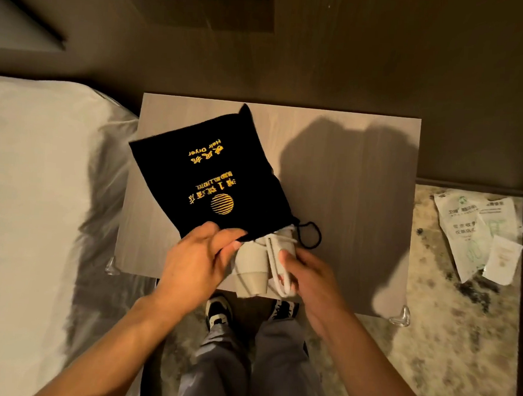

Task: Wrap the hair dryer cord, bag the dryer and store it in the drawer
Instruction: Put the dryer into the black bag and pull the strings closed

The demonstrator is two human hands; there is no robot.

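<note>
A black drawstring bag [204,166] with gold lettering lies flat on the wooden nightstand top [347,172], its mouth toward me. My left hand [201,255] pinches the near edge of the bag's mouth. A white hair dryer [253,267] with its cord wrapped around it sits at the mouth, its far end partly inside the bag. My right hand [304,277] grips the dryer and the looped white cord [275,272]. The bag's black drawstring loop [311,234] lies on the wood to the right.
A bed with white sheets [33,199] borders the nightstand on the left. Plastic corner guards [400,318] sit on the nightstand's front corners. White packets [481,235] lie on the patterned floor at right. My legs and shoes [219,311] are below the front edge.
</note>
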